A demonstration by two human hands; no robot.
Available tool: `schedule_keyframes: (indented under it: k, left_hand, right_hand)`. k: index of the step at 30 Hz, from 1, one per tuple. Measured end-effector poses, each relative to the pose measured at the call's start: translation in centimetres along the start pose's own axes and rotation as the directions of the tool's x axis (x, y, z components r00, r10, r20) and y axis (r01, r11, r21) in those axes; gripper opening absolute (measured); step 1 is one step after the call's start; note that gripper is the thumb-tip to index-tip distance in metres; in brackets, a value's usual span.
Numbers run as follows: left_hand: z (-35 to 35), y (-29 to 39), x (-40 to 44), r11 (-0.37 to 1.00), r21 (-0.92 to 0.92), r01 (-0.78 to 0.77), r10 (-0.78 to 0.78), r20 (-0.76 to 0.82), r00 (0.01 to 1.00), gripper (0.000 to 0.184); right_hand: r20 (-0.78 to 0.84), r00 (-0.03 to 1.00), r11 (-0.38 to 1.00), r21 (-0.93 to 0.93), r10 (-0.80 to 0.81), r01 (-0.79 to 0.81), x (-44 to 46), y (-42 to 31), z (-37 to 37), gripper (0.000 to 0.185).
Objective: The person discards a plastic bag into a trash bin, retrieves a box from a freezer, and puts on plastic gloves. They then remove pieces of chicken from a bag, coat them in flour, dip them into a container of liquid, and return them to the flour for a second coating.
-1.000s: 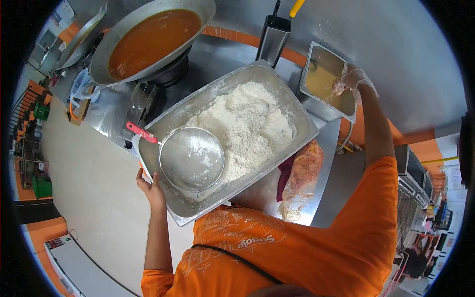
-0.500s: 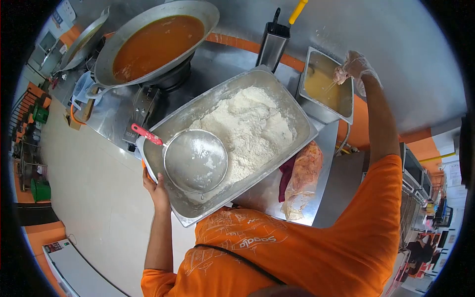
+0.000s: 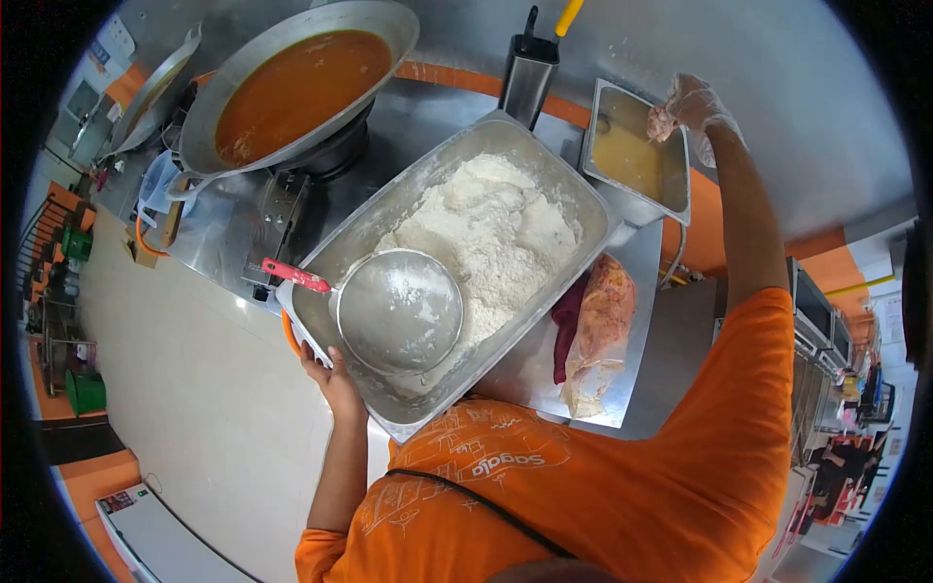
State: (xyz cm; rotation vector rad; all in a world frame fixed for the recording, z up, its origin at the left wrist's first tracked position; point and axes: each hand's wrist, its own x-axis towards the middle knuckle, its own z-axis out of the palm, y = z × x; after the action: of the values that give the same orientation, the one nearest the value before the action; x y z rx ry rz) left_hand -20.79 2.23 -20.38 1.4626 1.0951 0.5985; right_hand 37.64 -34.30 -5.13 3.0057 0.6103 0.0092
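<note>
Meat piece (image 3: 662,123): pinkish, raw-looking, in the right hand (image 3: 694,103), over the steel tub (image 3: 622,198) of cloudy liquid just below that hand. Likely light, soft, floppy, slippery when wet; best taken by its thickest part, firm pinch, no hard squeeze. Right hand has a clear glove, fingers closed on the meat, arm stretched far forward, wrist bent in over the tub. White powder (image 3: 501,228) and sieve (image 3: 400,311) lie between the hands, in the tray (image 3: 413,202). Left hand (image 3: 335,384) bare, at the tray's near-left corner, arm low, thumb up; fingers partly hidden, can't tell if gripping.
</note>
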Motion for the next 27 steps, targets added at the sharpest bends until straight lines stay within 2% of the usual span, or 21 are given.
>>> schedule_keyframes:
  k: [4, 7, 9, 10, 12, 19, 21, 27]
  left_hand:
    - [0.6, 0.5, 0.0, 0.998, -0.066, 0.018, -0.015, 0.047, 0.999, 0.059]
    - [0.7, 0.2, 0.2, 0.997, -0.077, -0.008, 0.009, 0.018, 1.0, 0.055]
    - [0.6, -0.1, 0.0, 0.997, -0.071, 0.01, -0.01, 0.007, 1.0, 0.055]
    - [0.6, -0.1, 0.1, 0.997, -0.073, 0.009, -0.009, 0.007, 1.0, 0.055]
    - [0.5, -0.2, 0.1, 0.998, -0.064, 0.016, -0.016, 0.003, 1.0, 0.055]
    - [0.8, 0.3, 0.0, 0.997, -0.069, 0.028, -0.029, -0.02, 0.999, 0.055]
    - [0.8, 0.8, -0.2, 0.994, -0.1, 0.051, -0.05, 0.013, 0.999, 0.056]
    - [0.9, 0.7, -0.1, 0.998, -0.055, 0.026, -0.026, -0.006, 1.0, 0.055]
  right_hand:
    - [0.035, 0.999, 0.998, 0.057, 0.021, -0.023, -0.2, -0.1, 0.0, 0.036]
    - [-0.038, 0.999, 0.998, 0.063, -0.017, 0.019, -0.8, -1.0, -0.4, 0.026]
    - [0.043, 0.997, 0.971, 0.23, 0.061, -0.07, -2.3, -1.6, -0.7, 0.024]
    - [0.041, 0.997, 0.971, 0.23, 0.062, -0.069, -1.9, -0.8, -0.1, 0.024]
    - [-0.143, 0.989, 0.994, 0.099, -0.04, 0.055, -1.3, 0.5, 1.3, 0.024]
    - [-0.159, 0.987, 0.997, 0.069, -0.032, 0.043, -0.8, 1.1, 2.0, 0.022]
    - [-0.206, 0.977, 0.998, -0.032, -0.061, 0.055, -0.6, 1.2, 2.4, 0.02]
    - [-0.205, 0.969, 0.981, 0.104, -0.14, 0.164, -2.6, -1.7, 1.8, 0.013]
